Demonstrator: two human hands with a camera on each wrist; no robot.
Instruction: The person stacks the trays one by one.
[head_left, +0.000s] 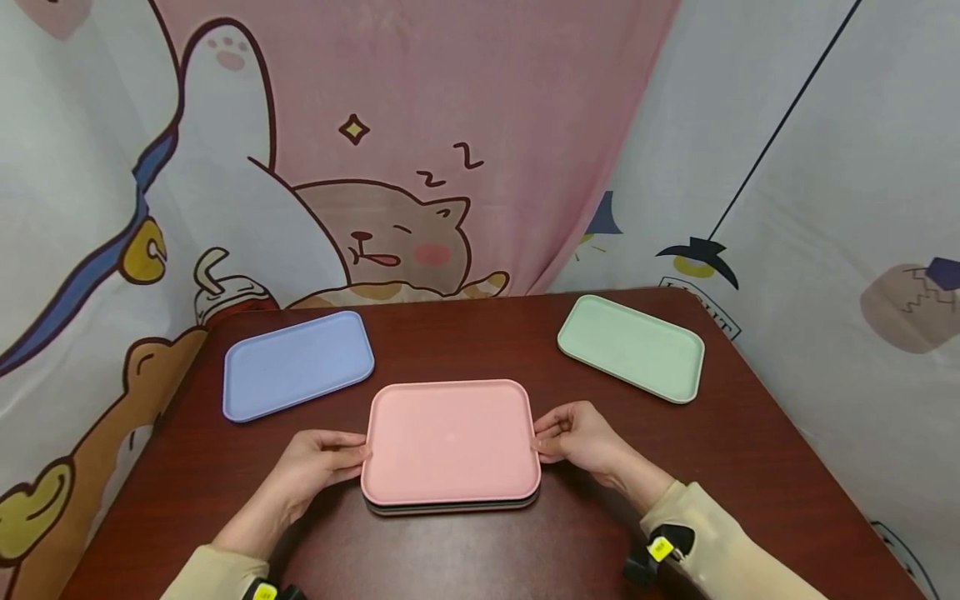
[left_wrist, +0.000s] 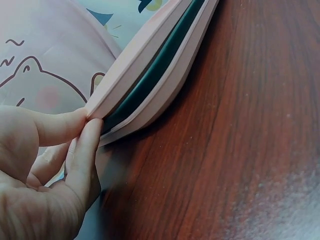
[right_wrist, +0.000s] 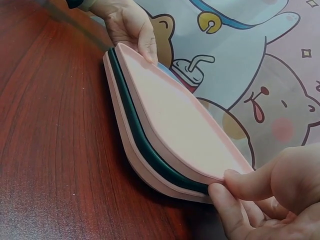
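Note:
A pink rectangular tray [head_left: 452, 442] tops a small stack at the table's near middle. Beneath it show a dark green tray [right_wrist: 150, 152] and another pinkish tray [right_wrist: 127, 150] at the bottom. My left hand [head_left: 318, 467] pinches the top pink tray's left edge, thumb above and a fingertip at the side near the green layer [left_wrist: 150, 75]. At the right edge, my right hand [head_left: 581, 442] pinches the same tray, thumb on the rim and index fingertip just below it. The other fingers of both hands are partly hidden behind the stack.
A blue tray [head_left: 298, 365] lies flat at the back left of the dark wooden table [head_left: 465, 333]. A light green tray [head_left: 632, 347] lies at the back right. A cartoon-printed curtain [head_left: 480, 100] hangs close around the table's far and side edges.

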